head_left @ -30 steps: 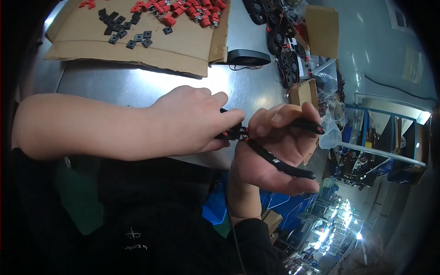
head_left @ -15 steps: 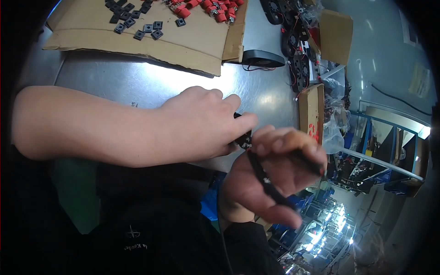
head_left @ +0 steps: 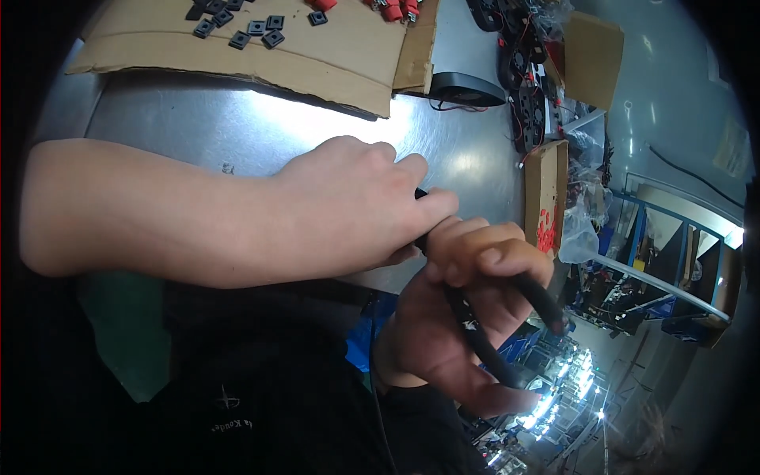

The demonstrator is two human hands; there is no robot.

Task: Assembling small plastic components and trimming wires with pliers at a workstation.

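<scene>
My left hand (head_left: 372,198) reaches in from the left, palm down, its fingers closed on a small black piece (head_left: 422,245) that is mostly hidden beneath them. Right beside it, my right hand (head_left: 467,317) is turned palm up and curled around a black two-handled tool (head_left: 484,348) like pliers. Its two handles stand apart and point toward the lower right; the thumb lies by one, and the fingers bend over the other. The tool's head is hidden by the hands, so I cannot tell whether it touches the black piece.
Beyond my hands, a cardboard sheet (head_left: 332,59) on the metal table (head_left: 190,119) bears small black square parts (head_left: 256,28) and red parts (head_left: 392,9). Right of it lie a black oval housing (head_left: 467,89), wired black housings (head_left: 529,115) and a cardboard box (head_left: 546,182) with red bits.
The tool's handles have moved slightly down and to the right with my right hand. My left hand keeps its grip. The cardboard sheet and its parts sit higher in the picture.
</scene>
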